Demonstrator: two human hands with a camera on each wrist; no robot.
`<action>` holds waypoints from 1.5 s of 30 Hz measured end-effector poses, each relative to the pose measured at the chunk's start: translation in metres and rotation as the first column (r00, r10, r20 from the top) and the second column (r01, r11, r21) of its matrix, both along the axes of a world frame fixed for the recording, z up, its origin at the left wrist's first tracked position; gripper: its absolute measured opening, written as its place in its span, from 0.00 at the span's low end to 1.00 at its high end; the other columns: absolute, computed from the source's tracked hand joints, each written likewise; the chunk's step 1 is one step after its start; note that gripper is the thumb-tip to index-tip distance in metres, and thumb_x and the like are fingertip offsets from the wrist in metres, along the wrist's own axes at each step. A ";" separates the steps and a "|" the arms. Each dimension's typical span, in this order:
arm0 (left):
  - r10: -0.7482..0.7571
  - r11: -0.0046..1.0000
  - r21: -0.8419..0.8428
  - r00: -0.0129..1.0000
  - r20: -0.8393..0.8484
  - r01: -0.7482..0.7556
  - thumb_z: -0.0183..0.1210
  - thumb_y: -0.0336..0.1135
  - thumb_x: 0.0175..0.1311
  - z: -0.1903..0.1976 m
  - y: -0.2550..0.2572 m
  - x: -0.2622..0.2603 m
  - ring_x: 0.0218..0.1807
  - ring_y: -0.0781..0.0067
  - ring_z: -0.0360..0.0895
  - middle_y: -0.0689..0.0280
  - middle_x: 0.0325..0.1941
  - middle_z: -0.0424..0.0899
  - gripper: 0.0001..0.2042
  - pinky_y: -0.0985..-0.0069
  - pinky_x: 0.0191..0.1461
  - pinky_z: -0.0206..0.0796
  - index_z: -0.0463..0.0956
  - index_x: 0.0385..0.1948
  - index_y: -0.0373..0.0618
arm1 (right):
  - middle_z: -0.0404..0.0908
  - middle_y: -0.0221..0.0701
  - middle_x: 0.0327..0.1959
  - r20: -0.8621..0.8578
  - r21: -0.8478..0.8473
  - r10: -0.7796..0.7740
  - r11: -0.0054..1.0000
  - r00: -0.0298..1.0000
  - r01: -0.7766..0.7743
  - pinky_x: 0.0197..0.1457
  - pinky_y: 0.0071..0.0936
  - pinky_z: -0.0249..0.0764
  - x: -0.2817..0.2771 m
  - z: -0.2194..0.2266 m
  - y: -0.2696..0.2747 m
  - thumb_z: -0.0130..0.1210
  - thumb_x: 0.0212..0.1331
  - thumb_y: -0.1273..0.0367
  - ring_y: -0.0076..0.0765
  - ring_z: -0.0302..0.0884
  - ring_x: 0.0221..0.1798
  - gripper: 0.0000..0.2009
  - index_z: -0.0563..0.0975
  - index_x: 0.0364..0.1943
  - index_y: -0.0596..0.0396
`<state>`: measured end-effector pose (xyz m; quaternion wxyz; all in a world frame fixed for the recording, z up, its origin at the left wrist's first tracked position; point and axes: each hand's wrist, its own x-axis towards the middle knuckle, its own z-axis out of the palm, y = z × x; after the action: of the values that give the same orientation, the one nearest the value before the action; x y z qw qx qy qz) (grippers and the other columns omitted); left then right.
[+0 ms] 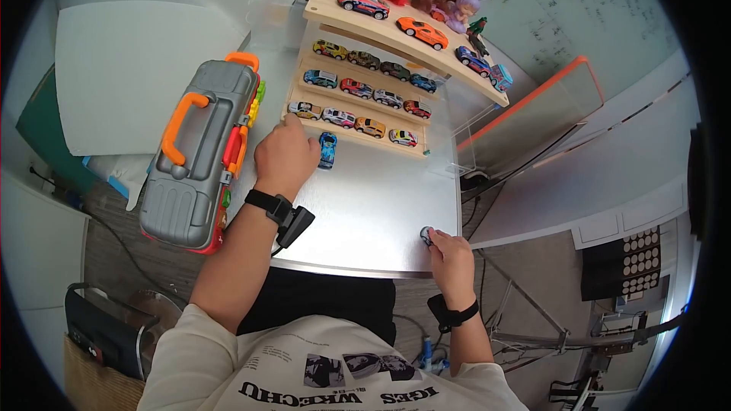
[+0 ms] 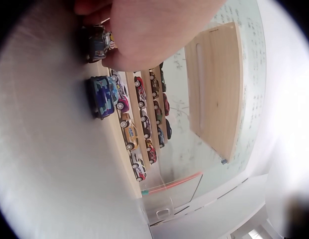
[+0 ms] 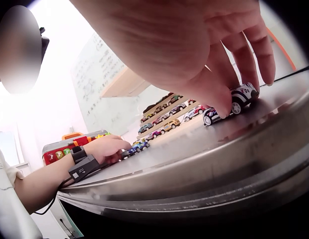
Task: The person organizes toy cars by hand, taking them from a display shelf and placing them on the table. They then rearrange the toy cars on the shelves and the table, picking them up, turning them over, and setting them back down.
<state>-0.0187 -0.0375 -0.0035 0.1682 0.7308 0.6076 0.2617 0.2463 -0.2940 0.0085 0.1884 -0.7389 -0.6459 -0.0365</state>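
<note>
My left hand is low over the metal table, just left of a blue toy car. In the left wrist view, its fingers hold a dark toy car beside the blue patterned car; in the head view the hand hides that dark car. Near the table's front right corner, my right hand pinches a small white and black toy car. The right wrist view shows this striped car with its wheels at the tabletop, thumb and fingers around it.
A wooden stepped rack behind the hands carries rows of toy cars. Above it, a wooden shelf holds more cars and dolls. A grey case with orange handles stands at the left. The table's front edge is close to the body.
</note>
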 end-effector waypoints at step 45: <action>0.007 0.999 0.033 1.000 -0.020 -0.006 0.61 0.38 0.60 0.000 0.000 -0.002 0.38 0.44 0.88 0.47 0.35 0.88 0.15 0.53 0.43 0.81 0.76 0.41 0.35 | 0.88 0.44 0.41 -0.156 0.045 0.129 0.991 0.979 -0.123 0.54 0.42 0.79 -0.027 0.006 0.063 0.63 0.53 0.79 0.53 0.84 0.48 0.17 0.85 0.49 0.59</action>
<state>-0.0208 -0.0379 -0.0039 0.1490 0.7340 0.6073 0.2649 0.2196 -0.2306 0.0142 0.2540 -0.6938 -0.6736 0.0227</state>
